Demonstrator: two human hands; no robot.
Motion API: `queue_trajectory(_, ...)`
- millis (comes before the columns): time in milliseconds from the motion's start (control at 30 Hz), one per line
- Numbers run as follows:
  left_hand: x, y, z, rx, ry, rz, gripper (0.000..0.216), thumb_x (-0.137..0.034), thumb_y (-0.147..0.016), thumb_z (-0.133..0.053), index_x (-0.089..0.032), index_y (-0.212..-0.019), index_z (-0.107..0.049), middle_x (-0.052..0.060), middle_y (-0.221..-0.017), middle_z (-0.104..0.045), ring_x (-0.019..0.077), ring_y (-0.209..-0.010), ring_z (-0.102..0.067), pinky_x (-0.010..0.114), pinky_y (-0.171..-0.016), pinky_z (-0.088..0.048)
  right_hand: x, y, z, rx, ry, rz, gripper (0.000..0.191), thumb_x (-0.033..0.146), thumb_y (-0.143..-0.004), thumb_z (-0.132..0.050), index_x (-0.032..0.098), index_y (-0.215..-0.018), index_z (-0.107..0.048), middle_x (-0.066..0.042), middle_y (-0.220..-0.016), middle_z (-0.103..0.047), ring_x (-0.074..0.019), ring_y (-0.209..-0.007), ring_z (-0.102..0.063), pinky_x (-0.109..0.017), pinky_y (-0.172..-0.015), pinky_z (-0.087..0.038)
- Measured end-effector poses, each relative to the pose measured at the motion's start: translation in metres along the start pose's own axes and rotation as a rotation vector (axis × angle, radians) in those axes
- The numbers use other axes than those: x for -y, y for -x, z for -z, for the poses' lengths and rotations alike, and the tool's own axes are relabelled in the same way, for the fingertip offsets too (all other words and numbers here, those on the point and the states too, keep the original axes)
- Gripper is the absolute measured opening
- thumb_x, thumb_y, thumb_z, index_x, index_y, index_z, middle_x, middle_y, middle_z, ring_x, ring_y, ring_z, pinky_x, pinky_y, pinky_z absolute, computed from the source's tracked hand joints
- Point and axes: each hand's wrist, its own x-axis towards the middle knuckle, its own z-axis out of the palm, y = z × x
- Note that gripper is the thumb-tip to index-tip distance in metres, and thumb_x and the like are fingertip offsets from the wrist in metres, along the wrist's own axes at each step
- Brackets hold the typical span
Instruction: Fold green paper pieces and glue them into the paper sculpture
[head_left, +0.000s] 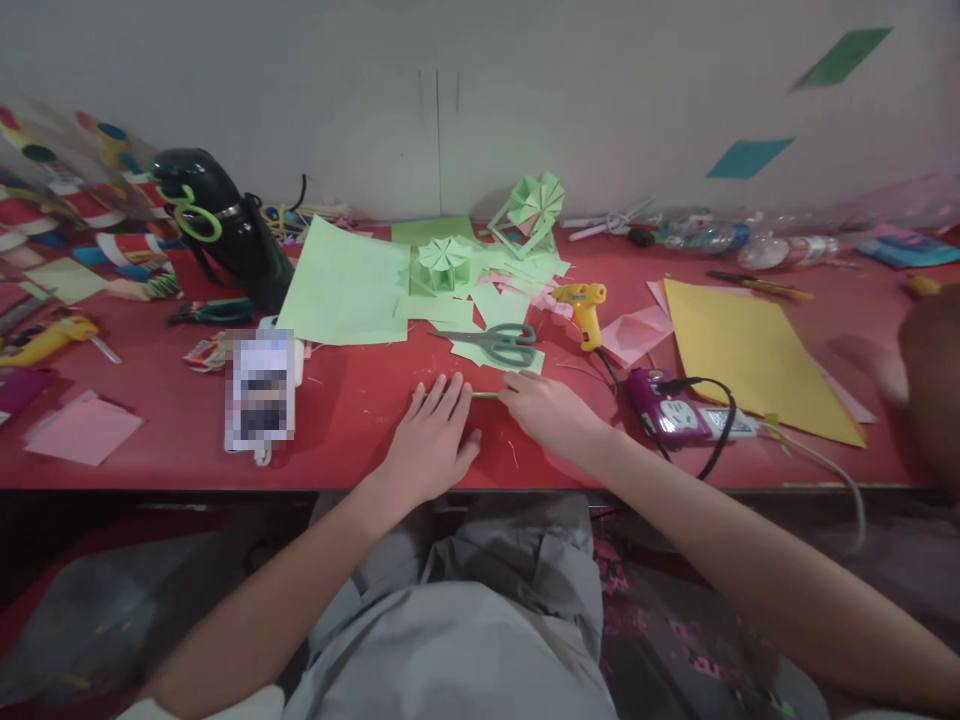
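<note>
A thin green strip (485, 395), which looks like narrow rolled or folded paper, lies across the red table in front of me. My left hand (435, 435) rests flat over its left part, fingers stretched out and the thumb apart. At the strip's other end, the fingers of my right hand (551, 412) are closed on it; their tips are partly hidden. Just beyond my hands lie grey-green scissors (495, 342) on green paper scraps. A fan-folded green paper piece (444, 265) stands behind them, and a green paper wheel on a frame (535, 205) is farther back.
A yellow glue gun (587, 312), a purple power socket (666, 408) with cables and yellow paper (757, 350) are on the right. On the left are a phone (261, 390), a black flask (225, 225) and a large green sheet (349, 285). Another person's blurred arm (930, 370) reaches in at far right.
</note>
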Motion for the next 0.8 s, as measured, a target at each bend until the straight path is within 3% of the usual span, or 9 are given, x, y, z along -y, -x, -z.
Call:
queue_trajectory(200, 0.0, -0.001, 0.0, 0.022, -0.008, 0.006, 0.059, -0.036, -0.097, -0.038, -0.007, -0.148, -0.038, 0.017, -0.159, -0.031, 0.0333, -0.148, -0.028, 0.054, -0.12, -0.025, 0.008, 0.006, 0.001, -0.016, -0.055, -0.078, 0.025, 0.007, -0.09, -0.046, 0.012, -0.097, -0.069, -0.014, -0.102, -0.065, -0.0242, -0.094, -0.062, -0.031, -0.076, -0.05)
queue_trajectory(333, 0.0, 0.0, 0.0, 0.01, -0.013, 0.007, 0.059, -0.035, -0.097, -0.038, -0.007, -0.149, -0.039, 0.016, -0.159, -0.031, 0.0326, -0.148, -0.028, 0.054, -0.12, -0.025, 0.019, 0.012, -0.017, -0.191, -0.144, -0.159, 0.033, 0.011, -0.091, -0.043, 0.008, -0.116, -0.065, -0.017, -0.118, -0.064, -0.0272, -0.108, -0.061, -0.038, -0.094, -0.051)
queue_trajectory(467, 0.0, 0.0, 0.0, 0.003, -0.001, -0.005, 0.059, -0.034, -0.097, -0.038, -0.006, -0.148, -0.039, 0.016, -0.158, -0.032, 0.0326, -0.148, -0.027, 0.054, -0.12, -0.025, 0.032, 0.016, -0.037, -0.35, -0.257, -0.126, 0.054, 0.008, -0.089, -0.04, 0.001, -0.142, -0.045, -0.022, -0.148, -0.047, -0.0296, -0.139, -0.044, -0.045, -0.11, -0.044)
queue_trajectory(567, 0.0, 0.0, 0.001, 0.013, 0.012, -0.006, 0.058, -0.034, -0.096, -0.04, -0.007, -0.148, -0.04, 0.017, -0.158, -0.032, 0.0329, -0.148, -0.027, 0.055, -0.12, -0.026, 0.04, 0.017, -0.041, -0.364, -0.316, -0.074, 0.055, 0.013, -0.092, -0.036, 0.0, -0.146, -0.04, -0.022, -0.153, -0.04, -0.0289, -0.145, -0.036, -0.049, -0.116, -0.038)
queue_trajectory(800, 0.005, 0.002, 0.0, 0.009, 0.06, -0.016, 0.058, -0.036, -0.098, -0.038, -0.011, -0.15, -0.037, 0.015, -0.159, -0.031, 0.0314, -0.148, -0.027, 0.055, -0.12, -0.026, 0.044, 0.02, -0.04, -0.358, -0.361, -0.084, 0.052, 0.018, -0.096, -0.035, 0.003, -0.146, -0.042, -0.02, -0.152, -0.041, -0.0279, -0.144, -0.037, -0.052, -0.119, -0.034)
